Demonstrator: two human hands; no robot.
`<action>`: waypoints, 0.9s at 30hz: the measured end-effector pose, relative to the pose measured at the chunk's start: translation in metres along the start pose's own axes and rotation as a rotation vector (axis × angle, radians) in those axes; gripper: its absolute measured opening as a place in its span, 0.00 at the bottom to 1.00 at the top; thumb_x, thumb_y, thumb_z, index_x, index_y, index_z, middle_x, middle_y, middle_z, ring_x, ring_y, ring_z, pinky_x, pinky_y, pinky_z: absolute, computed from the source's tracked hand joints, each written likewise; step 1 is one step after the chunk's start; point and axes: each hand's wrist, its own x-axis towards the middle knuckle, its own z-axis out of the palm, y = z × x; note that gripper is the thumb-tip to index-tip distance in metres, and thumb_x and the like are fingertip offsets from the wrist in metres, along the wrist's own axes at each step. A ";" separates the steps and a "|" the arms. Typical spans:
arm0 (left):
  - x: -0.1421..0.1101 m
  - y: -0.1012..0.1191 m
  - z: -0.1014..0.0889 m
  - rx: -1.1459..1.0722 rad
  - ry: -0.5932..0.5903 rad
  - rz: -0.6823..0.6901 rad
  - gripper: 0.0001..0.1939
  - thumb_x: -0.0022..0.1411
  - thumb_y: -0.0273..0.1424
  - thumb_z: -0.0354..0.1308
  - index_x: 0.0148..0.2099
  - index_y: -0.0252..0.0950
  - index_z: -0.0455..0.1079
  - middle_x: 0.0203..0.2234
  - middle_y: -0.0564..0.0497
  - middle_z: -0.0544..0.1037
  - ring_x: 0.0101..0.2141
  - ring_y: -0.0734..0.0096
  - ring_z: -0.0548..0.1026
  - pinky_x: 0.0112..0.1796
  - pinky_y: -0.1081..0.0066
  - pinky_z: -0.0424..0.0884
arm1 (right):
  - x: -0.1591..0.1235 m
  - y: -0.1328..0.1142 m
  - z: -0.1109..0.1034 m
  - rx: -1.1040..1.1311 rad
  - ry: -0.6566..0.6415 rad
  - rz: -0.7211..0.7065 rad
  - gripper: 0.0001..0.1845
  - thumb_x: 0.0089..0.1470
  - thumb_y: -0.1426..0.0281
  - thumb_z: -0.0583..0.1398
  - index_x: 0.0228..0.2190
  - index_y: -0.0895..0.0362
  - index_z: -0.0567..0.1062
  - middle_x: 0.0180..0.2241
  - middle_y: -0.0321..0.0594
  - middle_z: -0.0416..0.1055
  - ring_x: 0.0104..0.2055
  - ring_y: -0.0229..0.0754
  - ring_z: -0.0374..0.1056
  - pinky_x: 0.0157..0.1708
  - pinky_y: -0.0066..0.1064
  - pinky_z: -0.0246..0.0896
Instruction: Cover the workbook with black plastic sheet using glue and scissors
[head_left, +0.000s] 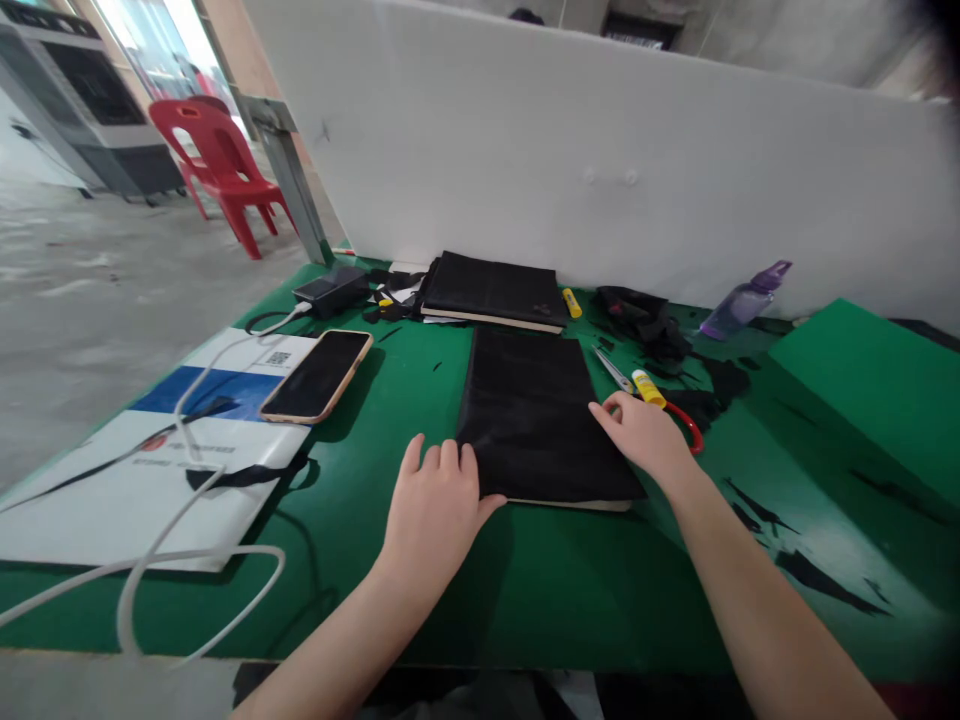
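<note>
Bench (570, 600) first: green top, white partition along its far edge, and you have a lot lying loose on it. Black cloth-covered board (536, 415) sits mid-bench directly in front of you, flat, long axis running away from you toward the partition, near short edge showing a pale core at the bottom. It points slightly right of straight ahead at its near end, judging by the skewed edges. A second covered board (491, 290) lies crosswise just beyond it, close to or touching its far edge. Your left hand (435, 505) lies flat, fingers together, pressing the near left corner; your right hand (641, 430) rests on the right edge, fingers loosely curled, gripping nothing that you can see. Risks, as I judge them: press unevenly and the cloth may wrinkle or creep off the core, since the near edge looks barely wrapped. Your right hand sits just beside the scissors (652, 400), red handles and blade toward the board; a sideways sweep could catch the blade or snag the cloth. Glue stick (649, 388) lies across them and could roll. Phone (319, 375) on the white bag, with its white cable (187, 540) looping near your left forearm, could get dragged. Black offcuts (814, 575) scattered right could stick under the board.
</note>
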 end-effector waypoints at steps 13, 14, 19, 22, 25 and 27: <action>0.029 0.041 0.000 0.000 -0.044 0.100 0.32 0.62 0.47 0.54 0.54 0.23 0.69 0.36 0.35 0.77 0.40 0.50 0.75 0.54 0.50 0.61 | 0.007 0.020 -0.039 1.136 -0.218 0.203 0.45 0.55 0.39 0.39 0.60 0.57 0.58 0.38 0.52 0.77 0.35 0.54 0.75 0.34 0.46 0.69; 0.029 0.041 0.000 -0.009 -0.041 0.098 0.32 0.62 0.47 0.55 0.55 0.23 0.68 0.36 0.35 0.77 0.40 0.49 0.75 0.54 0.50 0.60 | 0.005 0.017 -0.042 1.215 -0.248 0.177 0.46 0.55 0.39 0.37 0.62 0.57 0.56 0.41 0.53 0.76 0.37 0.54 0.75 0.36 0.47 0.69; 0.023 0.028 -0.004 -0.136 -0.019 0.107 0.32 0.63 0.50 0.50 0.53 0.25 0.69 0.34 0.36 0.78 0.39 0.48 0.75 0.49 0.49 0.64 | -0.006 -0.013 -0.031 1.317 -0.339 -0.085 0.44 0.55 0.40 0.32 0.61 0.51 0.56 0.58 0.51 0.64 0.50 0.53 0.71 0.48 0.51 0.65; 0.021 0.016 -0.006 -0.259 -0.005 0.068 0.31 0.65 0.52 0.43 0.48 0.29 0.71 0.33 0.39 0.77 0.38 0.49 0.75 0.43 0.52 0.68 | -0.015 -0.033 -0.009 1.230 -0.326 -0.354 0.37 0.58 0.42 0.39 0.60 0.49 0.57 0.61 0.46 0.59 0.61 0.49 0.59 0.56 0.50 0.57; 0.023 0.006 -0.006 -0.504 0.043 -0.045 0.26 0.66 0.48 0.44 0.50 0.32 0.69 0.40 0.41 0.76 0.42 0.53 0.74 0.43 0.55 0.68 | -0.027 -0.049 0.007 1.108 -0.321 -0.549 0.35 0.59 0.46 0.48 0.61 0.49 0.55 0.64 0.45 0.55 0.66 0.47 0.50 0.62 0.48 0.49; 0.027 0.000 -0.005 -0.846 0.020 -0.205 0.24 0.64 0.46 0.49 0.53 0.34 0.66 0.41 0.43 0.75 0.40 0.57 0.73 0.42 0.58 0.68 | -0.034 -0.055 0.010 1.040 -0.341 -0.606 0.35 0.60 0.49 0.51 0.63 0.50 0.53 0.65 0.44 0.52 0.67 0.46 0.47 0.64 0.48 0.43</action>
